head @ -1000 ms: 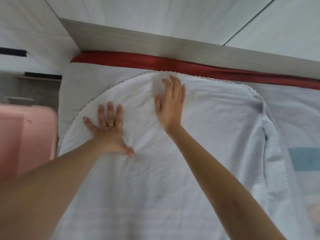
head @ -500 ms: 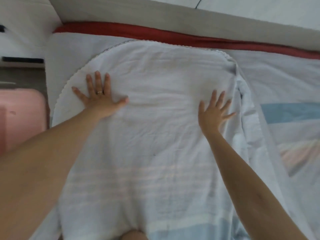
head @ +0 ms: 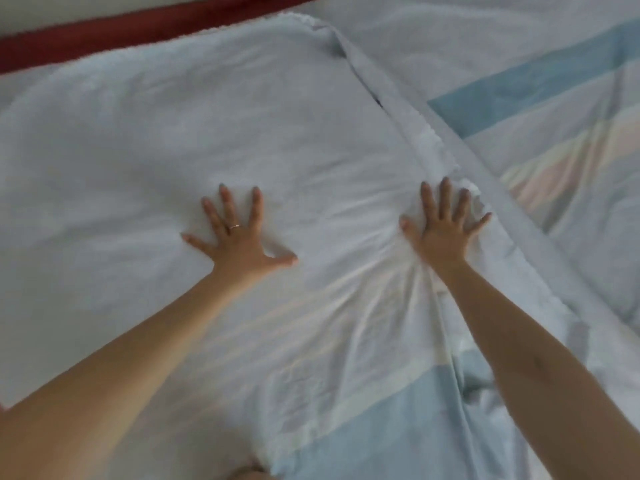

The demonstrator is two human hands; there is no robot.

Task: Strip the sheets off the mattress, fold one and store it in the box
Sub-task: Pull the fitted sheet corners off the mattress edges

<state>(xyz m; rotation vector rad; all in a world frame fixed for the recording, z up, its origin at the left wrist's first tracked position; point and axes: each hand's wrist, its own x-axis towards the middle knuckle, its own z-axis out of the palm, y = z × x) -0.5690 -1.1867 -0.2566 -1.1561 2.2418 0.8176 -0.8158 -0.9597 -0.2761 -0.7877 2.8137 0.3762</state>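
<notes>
Left hand (head: 239, 237) now mid sheet (head: 207, 133), right hand (head: 443, 233) by hem (head: 429, 143), both splayed flat.

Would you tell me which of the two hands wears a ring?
The left hand, pressing flat on the white sheet; the right hand has bare fingers.

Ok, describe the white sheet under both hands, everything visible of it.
The white sheet looks like thin, soft cotton, spread flat on the bed, with a scalloped trim along its right edge. Faint pastel and blue stripes show on its near part. The left hand and right hand press on it with fingers spread; wrinkles fan out from the right hand. It lies over a striped sheet, its far edge beside a red strip.
</notes>
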